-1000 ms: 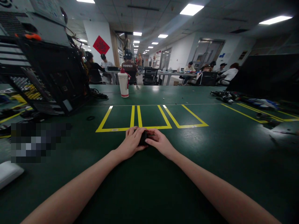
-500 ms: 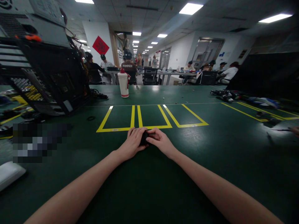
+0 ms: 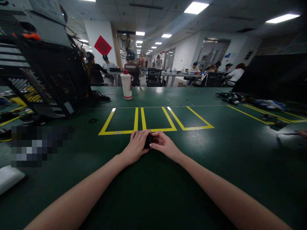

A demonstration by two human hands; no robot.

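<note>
Over the table (image 3: 153, 188), the left hand (image 3: 137, 144) grasps a black object (image 3: 148, 141); the right hand (image 3: 166, 147) meets its side, grip unclear. Loosened left fingers could let it slip toward the yellow tape (image 3: 164, 130).

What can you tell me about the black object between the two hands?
The black object is small, dark and plain on the part that shows, with no marking I can make out. The left hand wraps over its left side, and the right hand has its thumb at the right edge. It sits just nearer than the yellow tape on the green table. Its full shape and material, and whether it rests on the tabletop, I cannot tell.
</note>
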